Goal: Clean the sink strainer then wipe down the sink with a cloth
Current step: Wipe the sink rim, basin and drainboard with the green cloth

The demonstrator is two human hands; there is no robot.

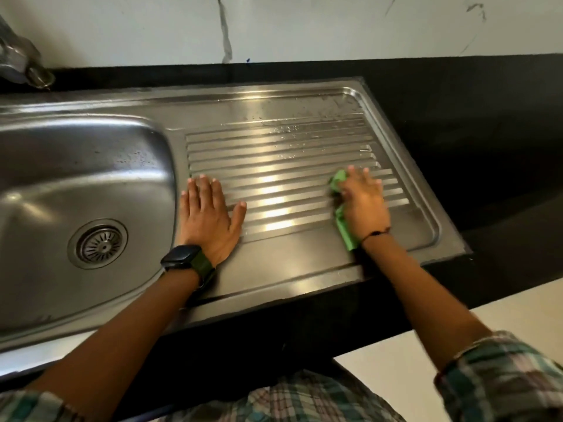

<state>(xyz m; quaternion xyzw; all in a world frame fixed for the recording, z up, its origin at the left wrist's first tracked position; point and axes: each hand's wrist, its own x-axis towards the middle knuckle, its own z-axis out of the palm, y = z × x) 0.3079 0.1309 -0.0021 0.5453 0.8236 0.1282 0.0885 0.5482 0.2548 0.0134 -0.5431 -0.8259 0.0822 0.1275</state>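
Glossy ribbed steel sink (274, 184), soft green cloth (342, 220).

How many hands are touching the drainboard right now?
2. The left hand lies flat at the drainboard's left end beside the basin; the right hand presses the cloth near its right end.

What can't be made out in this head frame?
- Green cloth: mostly hidden under the right hand, which is motion-blurred.
- Faucet: cut off by the left edge, blurred.
- Sink basin: left part cut off by the frame edge.
- Strainer: too small to judge cleanliness.
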